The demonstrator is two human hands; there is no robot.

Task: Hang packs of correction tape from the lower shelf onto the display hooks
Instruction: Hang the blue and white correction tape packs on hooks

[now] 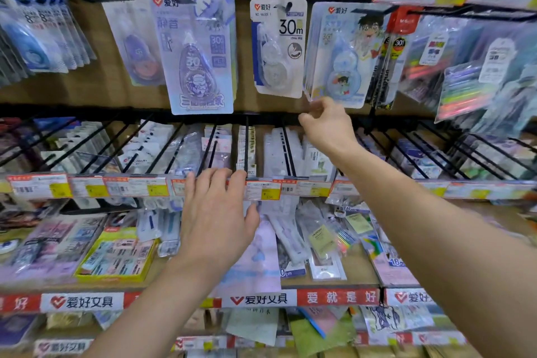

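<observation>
Correction tape packs hang on the upper hooks: a purple pack [200,55], a white 30m pack [277,46] and a stack of blue cartoon packs [343,55]. My right hand [325,122] reaches up and pinches the bottom left corner of the blue cartoon stack. My left hand [216,212] stretches forward with fingers spread over the price-tag rail [130,187] of the middle hook row, above the lower shelf; it holds nothing. More packs [273,238] lie loose on the lower shelf, partly hidden by my left hand.
A row of black hooks [247,148] with hanging packs juts forward at mid-height. A yellow box [116,256] of small items sits on the lower shelf at left. Highlighter packs [470,78] hang at upper right. Red and white shelf labels [261,298] line the front edge.
</observation>
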